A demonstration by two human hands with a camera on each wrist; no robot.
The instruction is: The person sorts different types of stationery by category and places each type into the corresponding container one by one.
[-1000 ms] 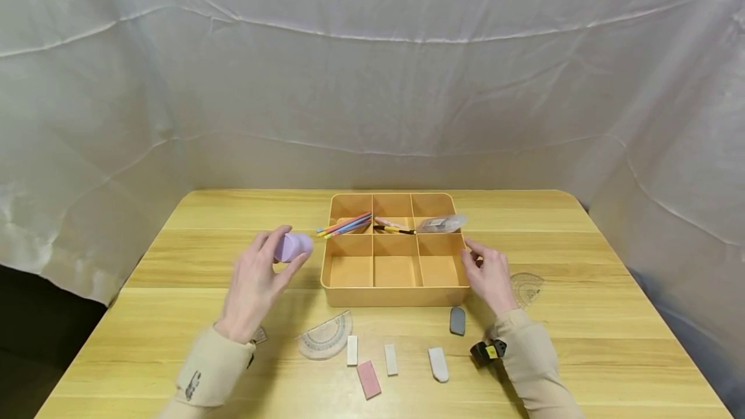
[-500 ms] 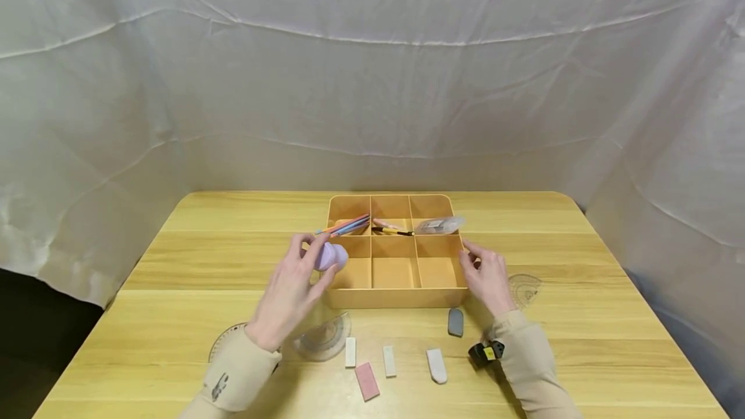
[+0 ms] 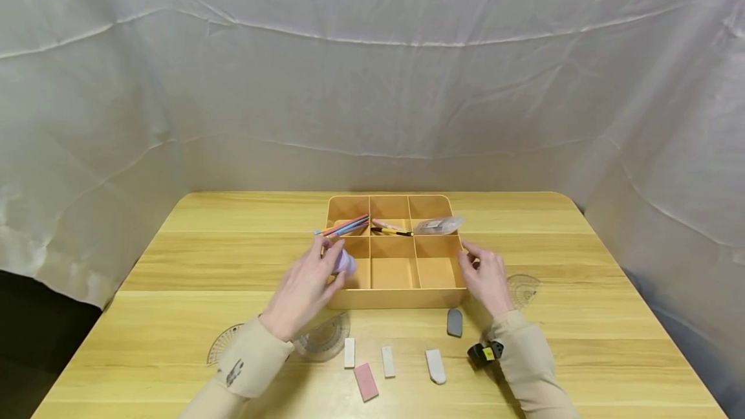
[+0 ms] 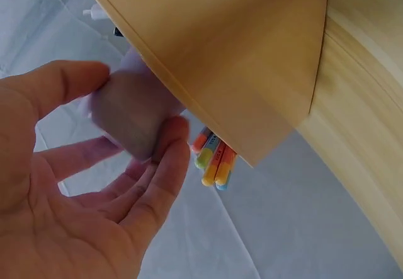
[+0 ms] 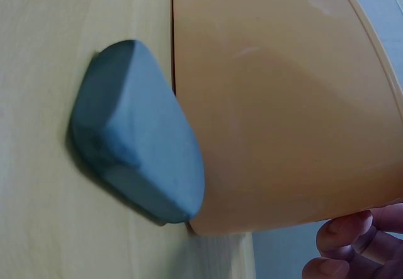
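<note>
My left hand (image 3: pixel 302 291) pinches a smooth lavender object (image 3: pixel 346 264) with a rounded body over the front left compartment of the orange divided storage box (image 3: pixel 396 299). In the left wrist view the lavender object (image 4: pixel 129 112) is blurred, showing a flat end between thumb and fingers, its far part hidden behind the box wall. My right hand (image 3: pixel 487 280) holds the right wall of the box, with curled fingers (image 5: pixel 343 235) at its edge in the right wrist view. A dark grey rounded eraser (image 5: pixel 138 134) lies beside the box near this hand.
Colored pens (image 3: pixel 349 225), a yellow-and-black pen (image 3: pixel 391 231) and a clear plastic packet (image 3: pixel 439 225) lie in the back compartments. In front are white erasers (image 3: pixel 388 362), a pink eraser (image 3: pixel 366 382) and clear protractors (image 3: pixel 326 339). Another protractor (image 3: pixel 524 288) lies right of the box.
My left hand has carried the lavender object rightward from beside the box to over its front left compartment. The right hand stays at the box's right wall.
</note>
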